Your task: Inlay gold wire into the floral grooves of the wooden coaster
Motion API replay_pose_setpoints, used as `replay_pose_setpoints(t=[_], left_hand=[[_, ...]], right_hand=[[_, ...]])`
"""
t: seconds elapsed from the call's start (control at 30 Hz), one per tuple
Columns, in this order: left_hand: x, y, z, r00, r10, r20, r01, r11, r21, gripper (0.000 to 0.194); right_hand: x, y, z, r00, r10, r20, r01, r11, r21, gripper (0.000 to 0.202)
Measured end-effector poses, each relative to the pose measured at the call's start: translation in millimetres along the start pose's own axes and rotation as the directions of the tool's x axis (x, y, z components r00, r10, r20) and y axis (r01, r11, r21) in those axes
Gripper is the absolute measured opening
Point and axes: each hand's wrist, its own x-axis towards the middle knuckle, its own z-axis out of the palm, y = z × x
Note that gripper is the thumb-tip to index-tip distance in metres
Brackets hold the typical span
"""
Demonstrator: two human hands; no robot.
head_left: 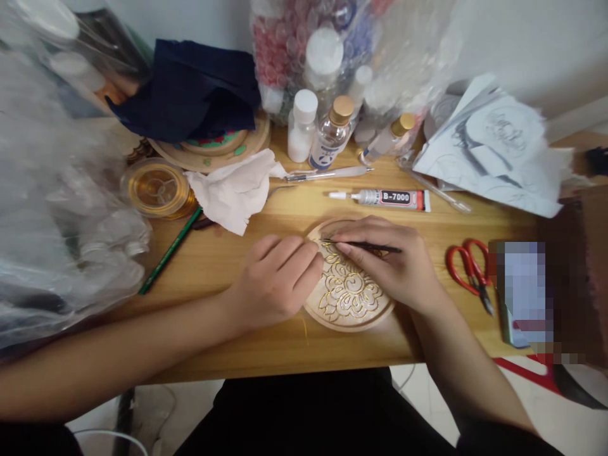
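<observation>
A round wooden disc (316, 315) lies on the table, its flower pattern outlined in gold wire. My right hand (392, 256) is closed around dark tweezers (370, 246), whose tips touch the upper left of the pattern. At the disc's left edge, my left hand (280, 278) is curled with its fingertips pinched together. A thin loose gold wire (306, 330) hangs out below that hand. The exact pinch point of the left fingers is hidden from above.
Behind the disc lie a B-7000 glue tube (392, 199), a pen (330, 173) and capped bottles (331, 136). Red-handled pliers (472, 272) and a phone (525, 291) sit at right. Leftward are a wire spool (159, 188), crumpled tissue (235, 190), a green pencil (171, 250) and plastic bags (61, 209).
</observation>
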Motion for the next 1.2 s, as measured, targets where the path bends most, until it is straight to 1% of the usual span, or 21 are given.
replay_pose_setpoints(t=[0.13,0.27,0.6,0.8,0.93,1.1,1.2], left_hand=[[1,-1,-0.7,0.999,-0.049,-0.007,0.049,0.994,0.096,0.016],[3,-2,1.9,0.997,-0.074,-0.004,0.074,0.989,0.129,0.016],[2,-5,4.3,0.995,-0.095,0.031,0.09,0.987,0.133,0.02],[2,-5,5.5,0.995,-0.097,0.029,0.093,0.99,0.101,0.017],[1,-5,6.6,0.994,-0.105,0.035,0.101,0.99,0.094,0.022],[0,-5,7.1,0.992,-0.12,0.048,0.116,0.99,0.08,0.025],[1,-5,6.5,0.993,-0.113,0.034,0.11,0.991,0.078,0.026]], right_hand=[[0,1,0,1.0,0.015,-0.002,-0.015,1.0,-0.005,0.015],[0,3,-1,1.0,-0.021,0.004,0.021,1.0,-0.016,0.015],[2,3,-5,0.995,-0.072,0.061,0.074,0.997,-0.022,0.02],[3,4,-8,0.991,-0.103,0.085,0.105,0.994,-0.015,0.021],[4,7,-10,0.985,-0.136,0.104,0.137,0.991,-0.002,0.02],[4,8,-13,0.983,-0.149,0.104,0.152,0.988,-0.023,0.021],[4,8,-13,0.984,-0.147,0.102,0.151,0.988,-0.035,0.02]])
